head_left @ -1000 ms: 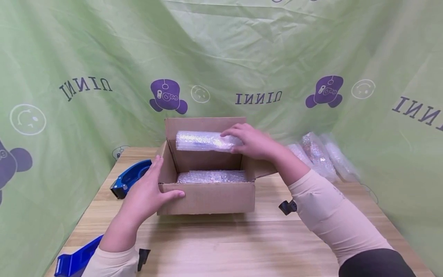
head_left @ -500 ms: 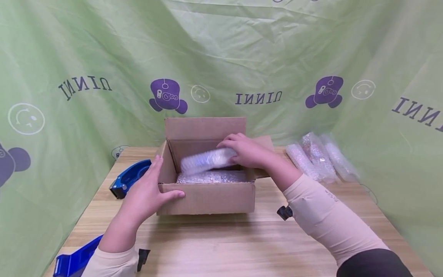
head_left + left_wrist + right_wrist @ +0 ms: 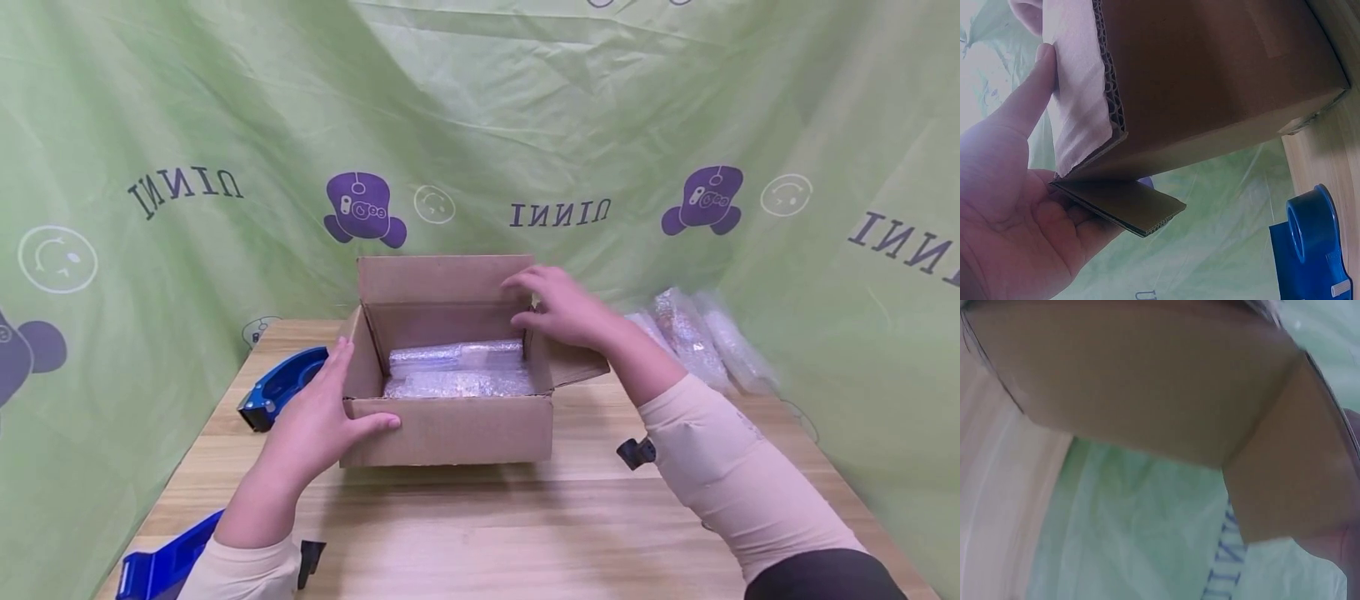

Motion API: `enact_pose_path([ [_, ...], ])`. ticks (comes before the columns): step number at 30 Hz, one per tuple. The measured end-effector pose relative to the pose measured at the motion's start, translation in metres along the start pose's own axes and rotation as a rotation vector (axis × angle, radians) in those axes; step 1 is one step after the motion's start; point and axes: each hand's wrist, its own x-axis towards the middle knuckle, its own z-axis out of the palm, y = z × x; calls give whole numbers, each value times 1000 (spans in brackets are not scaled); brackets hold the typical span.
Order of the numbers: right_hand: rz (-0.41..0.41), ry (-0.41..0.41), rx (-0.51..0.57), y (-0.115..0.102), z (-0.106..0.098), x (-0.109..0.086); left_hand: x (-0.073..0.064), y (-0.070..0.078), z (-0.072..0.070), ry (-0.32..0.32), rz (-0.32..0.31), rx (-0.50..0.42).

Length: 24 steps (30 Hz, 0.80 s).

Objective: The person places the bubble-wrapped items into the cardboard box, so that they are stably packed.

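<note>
An open cardboard box [image 3: 450, 429] stands on the table, two bubble-wrapped packs lying side by side inside. The rear pack [image 3: 427, 357] lies against the back of the box; the front pack [image 3: 457, 383] is partly hidden by the front wall. At the front left corner my left hand [image 3: 318, 417] rests on the box, straight thumb along the front and fingers up the left side. In the left wrist view its thumb [image 3: 1032, 87] presses a flap. My right hand [image 3: 562, 308], holding nothing, hovers at the right flap [image 3: 577, 362] with fingers parted.
More bubble-wrapped packs [image 3: 686, 333] lie at the table's back right. A blue tape dispenser [image 3: 281, 387] sits left of the box, and another blue object [image 3: 168, 558] at the front left is partly covered by the left arm. Green printed cloth [image 3: 465, 125] hangs behind.
My right hand has lowered a bubble-wrapped pack into the box behind the other one, let go and risen to the right. The left hand has stayed at the box corner.
</note>
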Motion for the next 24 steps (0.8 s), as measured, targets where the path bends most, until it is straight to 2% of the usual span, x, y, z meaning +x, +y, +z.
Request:
enact_pose_path([
  [7,220,170,113,32,-30,-14,0,0,1,0,1,4],
  [12,360,250,102,65,-38,-29,1,0,0,0,-1,3],
  [16,447,240,39,95,-33,-44,1,0,0,0,0,6],
  [21,549,175,-12,129,-19,-64,1,0,0,1,1,10],
  [24,580,145,-48,146,-10,-74,1,0,0,2,1,10],
])
